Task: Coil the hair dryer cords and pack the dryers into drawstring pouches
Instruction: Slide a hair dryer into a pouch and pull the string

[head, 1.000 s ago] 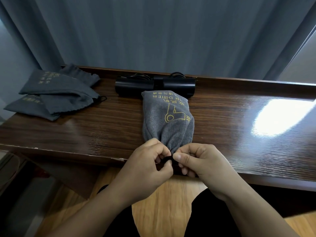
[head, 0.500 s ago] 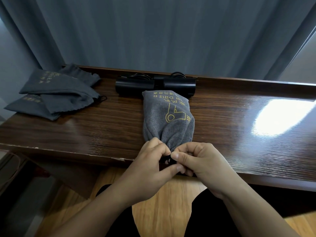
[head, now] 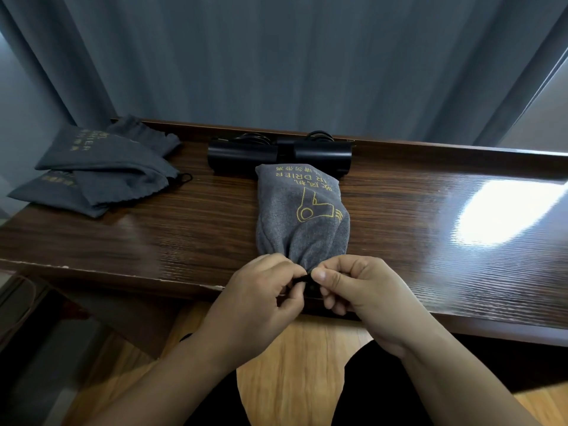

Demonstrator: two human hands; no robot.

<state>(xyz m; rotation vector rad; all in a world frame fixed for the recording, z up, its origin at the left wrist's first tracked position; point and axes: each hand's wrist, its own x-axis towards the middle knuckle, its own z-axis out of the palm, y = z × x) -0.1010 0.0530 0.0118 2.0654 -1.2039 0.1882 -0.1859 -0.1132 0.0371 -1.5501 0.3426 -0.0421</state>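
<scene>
A filled grey drawstring pouch [head: 302, 216] with a yellow dryer logo lies on the dark wooden table [head: 399, 229], its gathered mouth at the near edge. My left hand [head: 264, 290] and my right hand [head: 353, 284] meet at that mouth, and both pinch the black drawstring [head: 307, 282] between thumb and fingers. Behind the pouch, two black hair dryers [head: 278, 155] lie end to end along the table's back rim, coiled cords just visible behind them. The pouch's contents are hidden.
Several empty grey pouches [head: 101, 170] lie in a pile at the table's left end. A grey curtain [head: 276, 56] hangs behind the table. Bright glare [head: 507, 210] sits on the right of the tabletop. Wooden floor [head: 301, 364] shows below my arms.
My hands have stayed at the pouch mouth. The fingers shifted slightly on the drawstring and the mouth is bunched a little tighter. The pouch and dryers have not moved.
</scene>
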